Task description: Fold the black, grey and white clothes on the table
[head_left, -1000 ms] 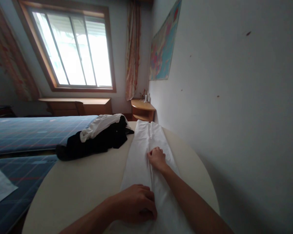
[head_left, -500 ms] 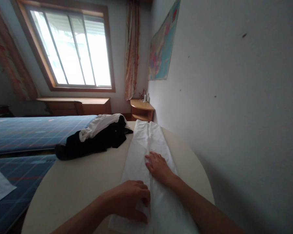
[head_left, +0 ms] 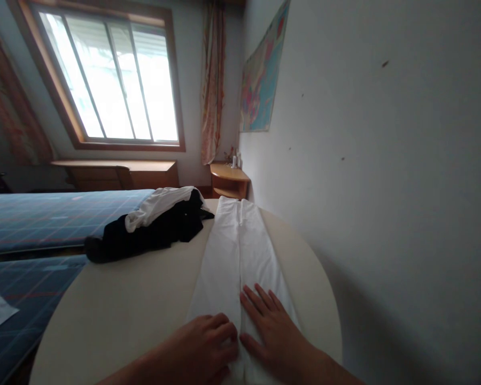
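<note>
A long white cloth [head_left: 220,262], folded lengthwise, lies on a round cream table [head_left: 144,299]. Its two halves meet along a line down the middle. My right hand [head_left: 274,331] rests palm down on the right half, fingers spread, their tips near that line. On the left half, close by, my left hand [head_left: 206,342] has loosely bent fingers by the centre line, with the thumb lower and apart. No cloth shows pinched in either hand. Part of the near end of the cloth is hidden under my hands.
Black clothing [head_left: 152,235] with a white garment [head_left: 160,206] over it lies at the table's left edge. Beyond are plaid-covered beds [head_left: 64,214]. A white wall [head_left: 364,214] stands close on the right. A small corner shelf [head_left: 229,174] is at the back.
My right hand has slid back along the cloth toward me, and its fingers are more spread. My left hand has shifted slightly nearer to me. The view has turned a little.
</note>
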Demonstrator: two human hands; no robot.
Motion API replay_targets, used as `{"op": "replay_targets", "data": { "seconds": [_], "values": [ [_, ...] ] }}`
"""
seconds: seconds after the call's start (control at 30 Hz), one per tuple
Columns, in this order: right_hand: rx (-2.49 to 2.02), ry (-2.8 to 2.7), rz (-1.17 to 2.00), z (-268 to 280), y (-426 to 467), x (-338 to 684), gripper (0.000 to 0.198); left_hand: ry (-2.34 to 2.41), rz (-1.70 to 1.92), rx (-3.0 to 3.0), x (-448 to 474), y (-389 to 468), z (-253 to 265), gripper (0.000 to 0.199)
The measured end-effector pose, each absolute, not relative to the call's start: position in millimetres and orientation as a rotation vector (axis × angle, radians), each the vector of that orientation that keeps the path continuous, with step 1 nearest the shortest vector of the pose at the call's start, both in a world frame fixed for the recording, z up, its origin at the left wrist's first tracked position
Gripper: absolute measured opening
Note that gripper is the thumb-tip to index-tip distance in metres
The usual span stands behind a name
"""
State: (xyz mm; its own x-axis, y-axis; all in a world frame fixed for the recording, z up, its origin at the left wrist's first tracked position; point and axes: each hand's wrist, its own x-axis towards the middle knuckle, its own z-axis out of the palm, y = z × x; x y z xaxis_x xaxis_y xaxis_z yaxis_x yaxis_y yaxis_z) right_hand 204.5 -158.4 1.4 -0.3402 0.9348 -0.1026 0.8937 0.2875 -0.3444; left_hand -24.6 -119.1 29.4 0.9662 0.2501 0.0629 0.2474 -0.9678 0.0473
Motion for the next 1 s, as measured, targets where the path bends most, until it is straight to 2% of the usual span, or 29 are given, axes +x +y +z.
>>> {"op": "replay_targets", "data": {
  "seconds": [0.13,0.23,0.4,0.43,0.57,0.67,0.73,0.8,0.87,1.0],
  "values": [
    [-1.803,-2.326,0.493,7.2,-159.9,194.5,0.063,0.354,0.156,3.191,-22.1,-122.2,16.1,0.006],
    [-1.674,-2.320,0.471,11.0,-165.2,194.1,0.056,0.464,0.155,3.087,-21.5,-121.6,16.1,0.009],
    [-1.476,-2.430,0.522,11.5,-176.5,194.6,0.079,0.663,0.162,2.763,-17.5,-113.6,29.5,0.022],
    [-1.501,-2.424,0.520,11.7,-178.0,193.0,0.076,0.695,0.160,2.733,-16.0,-111.3,30.7,0.021],
    [-1.634,-2.328,0.480,15.1,-179.9,184.4,0.043,0.789,0.137,2.676,-11.2,-103.9,31.0,0.019],
    [-1.690,-2.315,0.533,19.8,-176.3,183.2,0.038,0.832,0.118,2.626,-14.0,-103.3,35.9,0.021],
    [-1.702,-2.275,0.579,24.2,-171.7,185.5,0.034,0.833,0.104,2.583,-20.2,-104.3,42.5,0.031],
    [-1.711,-2.206,0.621,29.7,-166.5,188.7,0.029,0.808,0.086,2.566,-28.6,-104.6,49.3,0.057],
    [-1.718,-2.150,0.652,35.2,-161.6,191.6,0.027,0.790,0.083,2.581,-37.1,-102.5,54.3,0.069],
    [-1.732,-2.143,0.694,38.1,-158.7,197.2,0.035,0.823,0.107,2.571,-49.4,-91.2,59.7,0.050]
  ]
}}
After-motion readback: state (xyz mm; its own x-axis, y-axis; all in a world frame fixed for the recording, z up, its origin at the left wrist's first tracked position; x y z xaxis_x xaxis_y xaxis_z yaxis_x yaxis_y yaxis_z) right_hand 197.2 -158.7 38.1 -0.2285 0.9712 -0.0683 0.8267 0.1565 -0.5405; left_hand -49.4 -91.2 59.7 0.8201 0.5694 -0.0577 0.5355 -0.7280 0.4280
